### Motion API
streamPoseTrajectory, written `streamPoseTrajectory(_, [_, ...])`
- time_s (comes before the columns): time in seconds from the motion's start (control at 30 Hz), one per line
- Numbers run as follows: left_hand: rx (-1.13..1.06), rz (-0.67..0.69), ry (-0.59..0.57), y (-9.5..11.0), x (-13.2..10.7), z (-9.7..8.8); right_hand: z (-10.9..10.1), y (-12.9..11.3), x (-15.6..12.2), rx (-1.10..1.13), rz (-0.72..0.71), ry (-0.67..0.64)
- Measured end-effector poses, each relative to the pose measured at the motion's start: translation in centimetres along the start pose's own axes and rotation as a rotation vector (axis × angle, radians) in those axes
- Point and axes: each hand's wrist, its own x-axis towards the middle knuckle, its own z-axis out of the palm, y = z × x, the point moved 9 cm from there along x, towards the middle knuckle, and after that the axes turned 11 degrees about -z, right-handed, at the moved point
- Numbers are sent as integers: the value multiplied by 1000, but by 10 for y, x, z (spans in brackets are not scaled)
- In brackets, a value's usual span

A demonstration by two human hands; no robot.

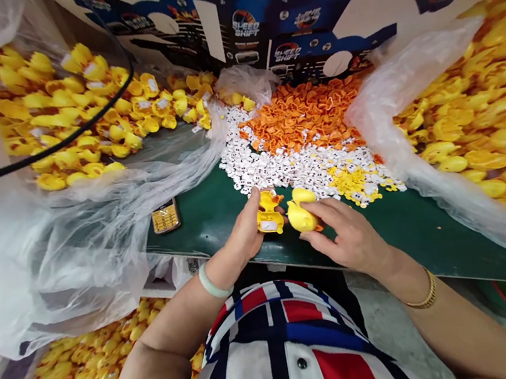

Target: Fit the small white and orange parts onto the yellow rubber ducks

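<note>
From my remote seat I had a clear view of the left hand (245, 232) gripping a yellow plastic piece (269, 213) with a white label, its thumb up and its fingers closed on the piece, though the piece hid part of their hold. The right hand (346, 236) had its fingers together around a yellow rubber duck (301, 215), which sat almost touching the other piece above a green board (398, 239). Just beyond them lay a spread of white marked pieces (287, 160), an orange heap of beak-like pieces (303, 115), and a small patch of yellow bits (351, 180). I judged the spread the likeliest trouble: a slip of the smooth duck, or a knuckle swung forward, could scatter the small pieces and mix the colours. A dropped piece could also slide off the board's near edge. A keypad phone (166, 216) lay near the left hand, where a wide elbow or wrist could knock it. Clear plastic sheeting (47, 245) lay along the board's left side, and its loose folds could drag across the pieces if disturbed.
</note>
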Motion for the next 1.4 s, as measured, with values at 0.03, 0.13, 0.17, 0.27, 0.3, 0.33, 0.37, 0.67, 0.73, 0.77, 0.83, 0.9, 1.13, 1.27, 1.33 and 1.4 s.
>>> streamPoseTrajectory(0.03, [-9, 17, -12, 1, 0, 2, 0, -5, 9, 12, -27, 1])
streamPoseTrajectory(0.13, [-27, 36, -54, 1, 0, 6, 8, -21, 32, 12, -107, -43])
streamPoseTrajectory(0.17, [-29, 32, -56, 0, 0, 7, 11, -24, 37, -2, -125, -59])
streamPoseTrajectory(0.27, [-61, 33, -22, 0, 1, 2, 22, -28, 46, -61, -159, -121])
streamPoseTrajectory(0.3, [-74, 34, -12, 0, 1, 0, 26, -28, 48, -76, -163, -145])
streamPoseTrajectory(0.33, [-83, 36, -7, 0, 1, -1, 28, -27, 49, -85, -166, -165])
streamPoseTrajectory(0.37, [-86, 38, -7, 0, 1, -2, 30, -26, 50, -87, -168, -182])
streamPoseTrajectory(0.67, [-71, 12, -49, -1, 0, 0, 17, -31, 57, -27, -182, -172])
streamPoseTrajectory(0.73, [-101, 7, -60, -1, -1, 0, 16, -34, 56, -48, -191, -169])
streamPoseTrajectory(0.77, [-117, 5, -49, -1, -1, -1, 18, -35, 56, -53, -194, -178])
streamPoseTrajectory(0.83, [-142, -6, -5, -2, -1, -4, 24, -34, 56, -39, -196, -205])
streamPoseTrajectory(0.9, [-137, -15, 20, -3, -1, -5, 30, -31, 55, -2, -187, -226])
streamPoseTrajectory(1.13, [-90, 44, -90, 0, -2, 0, 37, -24, 54, -12, -158, -275])
streamPoseTrajectory(1.27, [-118, -52, -146, -5, -1, 0, 43, -32, 51, -124, -215, -321])
streamPoseTrajectory(1.33, [-87, -41, -171, -3, -3, 1, 44, -31, 48, -119, -200, -288])
streamPoseTrajectory(1.4, [-47, -17, -200, 0, -6, 3, 41, -24, 44, -30, -138, -199])
